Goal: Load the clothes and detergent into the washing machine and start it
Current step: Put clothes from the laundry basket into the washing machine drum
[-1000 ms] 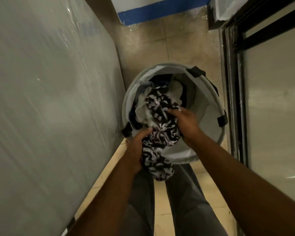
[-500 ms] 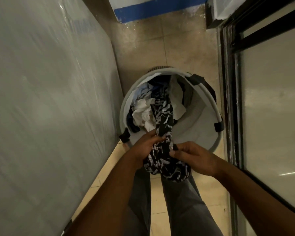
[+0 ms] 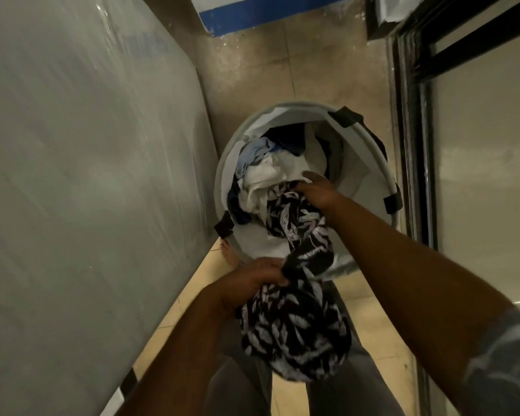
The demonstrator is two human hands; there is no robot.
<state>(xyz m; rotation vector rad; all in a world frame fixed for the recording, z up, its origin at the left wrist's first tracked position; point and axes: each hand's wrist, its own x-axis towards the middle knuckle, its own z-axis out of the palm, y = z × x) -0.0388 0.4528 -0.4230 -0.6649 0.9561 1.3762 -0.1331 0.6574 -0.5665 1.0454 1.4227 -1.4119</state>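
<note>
Dim, warm indoor light — soft blur and wide-angle bending at edges.

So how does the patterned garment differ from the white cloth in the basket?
The patterned garment is black with a white print; the white cloth is plain. The garment is gripped by the left hand and the right hand; the cloth lies loose. The garment trails out over the rim of the basket; the cloth sits wholly inside. Both are crumpled.

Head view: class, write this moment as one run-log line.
phase: unloading hamper | left hand: grips patterned garment | right hand: grips it over hamper
</note>
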